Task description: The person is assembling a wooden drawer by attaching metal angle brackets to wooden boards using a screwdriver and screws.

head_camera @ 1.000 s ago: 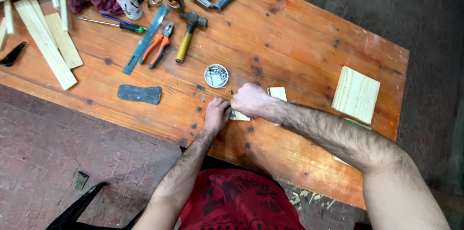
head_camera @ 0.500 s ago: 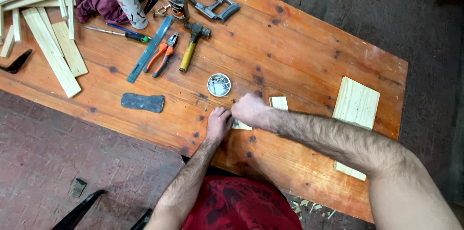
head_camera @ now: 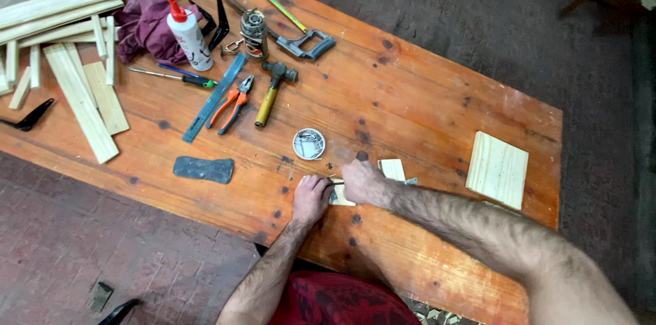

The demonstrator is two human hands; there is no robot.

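Both hands meet near the front edge of the worktop: the left hand lies curled with its fingertips pressing on a small pale wooden piece, and the right hand is closed over the same piece from the far side, pinching something thin that is too small to make out. The piece lies flat between them, mostly hidden.

With fingertips this tightly packed around so small a part, a slip of either hand would likely push the piece sideways or nip a finger, and whatever the right hand pinches could easily drop and be lost against the wood grain. The piece also sits near the worktop's front edge, so a shove toward the body could send it to the floor.

Just beyond the hands stands a small round tin holding small metal bits, near enough that a sweeping wrist could tip it. Touching the right hand on its far side is a second small wooden piece; well off to the right lies a square wooden board. To the left lies a dark flat block, and farther off a hammer, orange-handled pliers, a steel ruler, a glue bottle and a hacksaw. None of these crowds the hands.
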